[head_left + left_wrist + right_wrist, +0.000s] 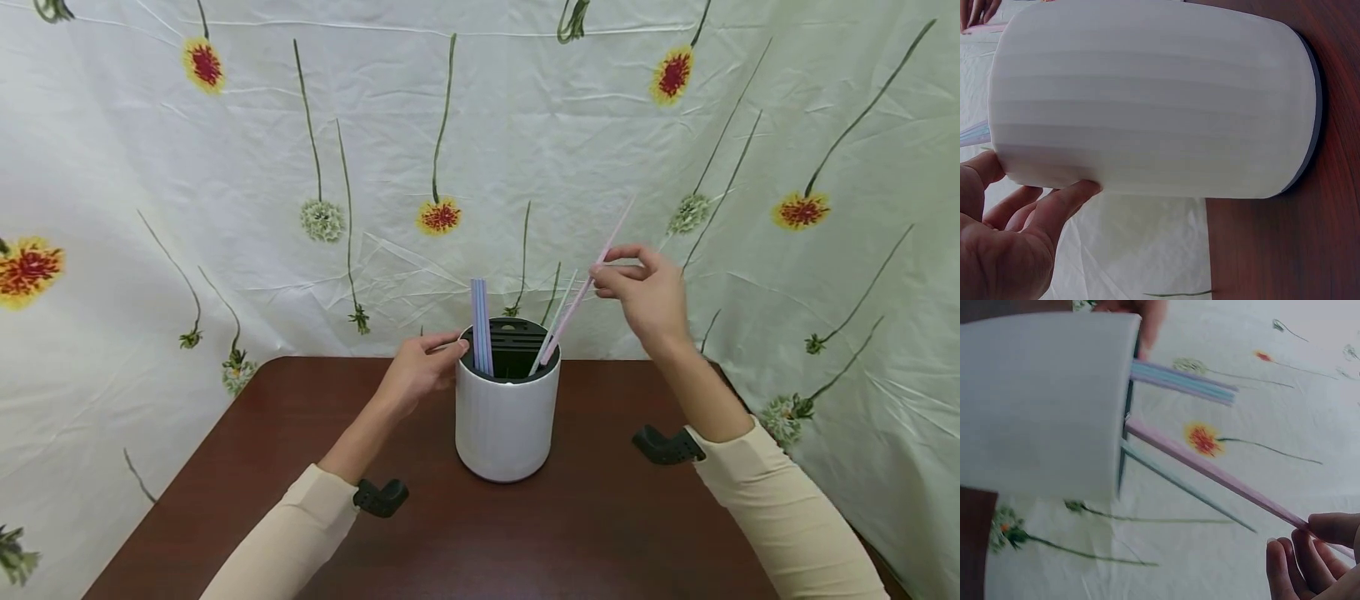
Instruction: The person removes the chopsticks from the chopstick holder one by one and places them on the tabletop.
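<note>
A white cylindrical utensil holder point(504, 425) with a black slotted insert point(517, 335) stands upright on the table. My left hand point(423, 372) holds its left side at the rim, fingertips point(1090, 185) against the white wall. My right hand point(643, 292) pinches a slanted pink straw point(576, 302) between thumb and fingers, above and right of the holder. The straw's lower end is at the holder's opening; how deep it reaches is hidden. Beside it a pale green straw point(552, 323) leans right. A bundle of blue and purple straws point(482, 325) stands in the left part.
The holder is near the far edge of a dark brown wooden table point(600, 525). Behind it hangs a white flower-printed cloth point(375, 167), which also runs along both sides. A black wrist camera point(381, 497) sits on the left forearm, another black camera point(667, 446) on the right.
</note>
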A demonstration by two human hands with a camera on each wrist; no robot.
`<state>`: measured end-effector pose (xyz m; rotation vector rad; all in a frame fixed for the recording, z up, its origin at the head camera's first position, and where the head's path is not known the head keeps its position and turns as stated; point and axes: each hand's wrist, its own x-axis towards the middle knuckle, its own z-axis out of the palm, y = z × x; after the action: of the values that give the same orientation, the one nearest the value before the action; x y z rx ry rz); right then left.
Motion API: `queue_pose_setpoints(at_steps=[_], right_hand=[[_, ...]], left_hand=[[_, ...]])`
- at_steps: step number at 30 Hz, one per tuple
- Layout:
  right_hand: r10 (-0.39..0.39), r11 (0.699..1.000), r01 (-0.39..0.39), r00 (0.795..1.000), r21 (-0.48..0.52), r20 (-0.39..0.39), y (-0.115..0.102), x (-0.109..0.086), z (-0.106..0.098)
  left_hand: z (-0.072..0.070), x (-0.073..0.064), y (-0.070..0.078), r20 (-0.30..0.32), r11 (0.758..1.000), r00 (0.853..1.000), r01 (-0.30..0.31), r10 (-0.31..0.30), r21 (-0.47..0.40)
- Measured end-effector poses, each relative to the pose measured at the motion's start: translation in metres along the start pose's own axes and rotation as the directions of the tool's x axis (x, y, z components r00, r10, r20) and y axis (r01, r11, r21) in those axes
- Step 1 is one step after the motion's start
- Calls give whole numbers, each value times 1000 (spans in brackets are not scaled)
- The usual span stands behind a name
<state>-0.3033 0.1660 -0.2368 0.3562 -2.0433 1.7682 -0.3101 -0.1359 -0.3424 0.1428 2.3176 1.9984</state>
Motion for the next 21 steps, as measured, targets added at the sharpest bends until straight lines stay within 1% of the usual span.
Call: queue_pose_setpoints(at_steps=[2, 4, 6, 8, 11, 14, 17, 21], right_hand=[[-21, 999, 21, 1000, 32, -20, -7, 3, -12], [-24, 998, 26, 999, 64, -38, -10, 5, -25], [-16, 997, 20, 998, 68, -57, -10, 5, -38], [-5, 999, 9, 997, 50, -78, -7, 4, -52], [23, 999, -26, 995, -28, -93, 3, 0, -74], [51, 991, -63, 994, -117, -101, 18, -6, -95], [82, 974, -103, 991, -200, -108, 36, -13, -113], [114, 940, -148, 986, -306, -124, 62, -25, -133]], left_hand=[[0, 1, 0, -1, 1000, 1000, 4, -4, 6], [0, 1, 0, -3, 1000, 1000, 8, -7, 7], [0, 2, -1, -3, 1000, 1000, 10, -10, 8], [0, 2, 0, -3, 1000, 1000, 10, -10, 9], [0, 1, 0, 2, 1000, 1000, 10, -10, 11], [-1, 1, 1, 5, 1000, 1000, 11, -11, 16], [-1, 1, 2, 5, 1000, 1000, 11, -11, 19], [0, 1, 2, 4, 1000, 1000, 10, -10, 22]])
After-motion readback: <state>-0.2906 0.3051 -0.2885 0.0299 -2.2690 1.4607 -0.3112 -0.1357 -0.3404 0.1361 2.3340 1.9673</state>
